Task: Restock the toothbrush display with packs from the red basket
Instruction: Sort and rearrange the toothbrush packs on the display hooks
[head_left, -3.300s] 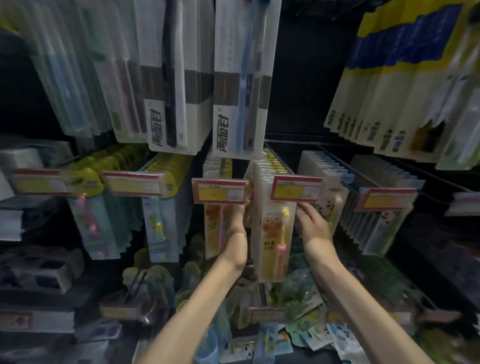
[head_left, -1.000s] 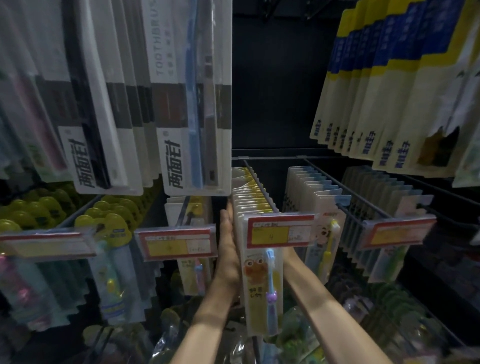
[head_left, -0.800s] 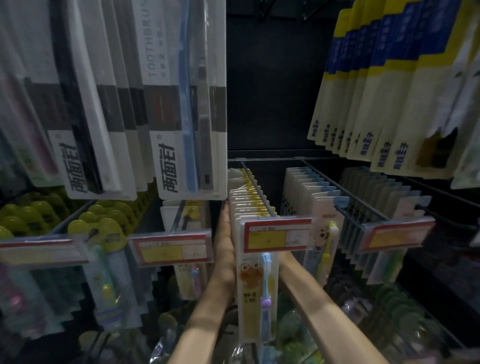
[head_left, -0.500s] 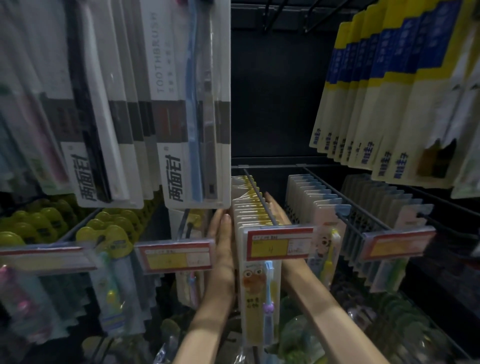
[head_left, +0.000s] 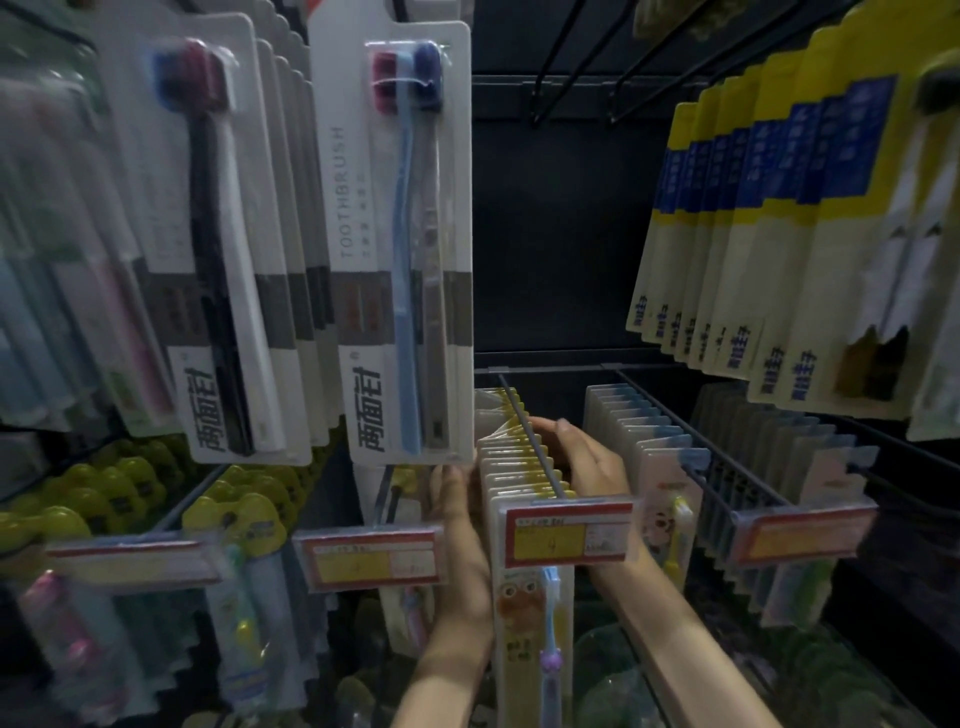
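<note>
The row of yellow-topped packs (head_left: 519, 467) hung on its peg (head_left: 527, 436), directly between the two grips. The left grip (head_left: 457, 501) lay flat against the row's left side. Its fingertips were partly hidden behind the white twin-brush pack (head_left: 395, 249) hanging above it. The right grip (head_left: 589, 460) lay against the row's right side, its fingers reaching over the card tops toward the peg. Both looked released, with extended fingers pressing and nothing pinched. The price tag (head_left: 569, 532) sat just below and in front of the right grip, and the front pack (head_left: 535, 623) dangled under it between the forearms. The red basket was out of view.

These packs were probably very light. The card backs looked thin and stiff enough to keep flat, though easily creased. The slick blister fronts would likely slide on one another and fan out along the peg. The best hold would likely be on the card edges near the hang hole, squeezing the row as one block, since the clear bubbles could dent.
</note>
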